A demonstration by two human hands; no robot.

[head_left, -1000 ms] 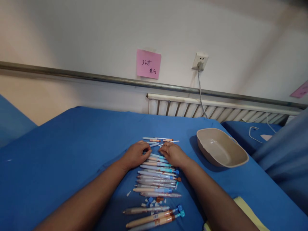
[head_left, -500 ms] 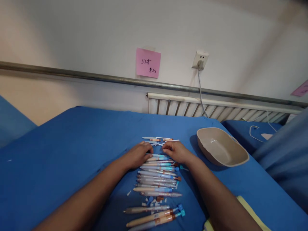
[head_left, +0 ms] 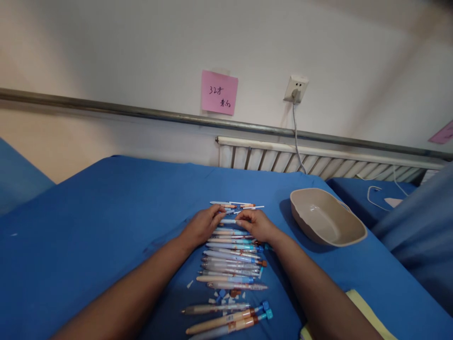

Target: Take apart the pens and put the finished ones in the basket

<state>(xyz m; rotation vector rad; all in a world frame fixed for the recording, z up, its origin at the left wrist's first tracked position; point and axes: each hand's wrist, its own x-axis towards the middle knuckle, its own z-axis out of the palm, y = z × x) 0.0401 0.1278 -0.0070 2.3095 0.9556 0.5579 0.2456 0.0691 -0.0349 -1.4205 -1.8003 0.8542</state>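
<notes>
My left hand and my right hand face each other above a row of pens. Between their pinched fingers lies a slim white and pale-blue pen part, one end at each hand. Just beyond the fingertips are loose pen pieces, among them a pale-blue barrel with a thin white tube and short orange-brown sections. Below the hands, several pens lie side by side, roughly parallel, some with blue or brown block-shaped tops.
Small white scraps and loose coloured tops lie below the row, with several more pens nearer me. A beige basin stands at right on the blue cloth. A yellow cloth lies by my right forearm. Behind are a radiator and a wall socket.
My hands have lifted slightly from the row's far end, and the slim pen part now shows between their fingertips. My right hand has shifted a little left.
</notes>
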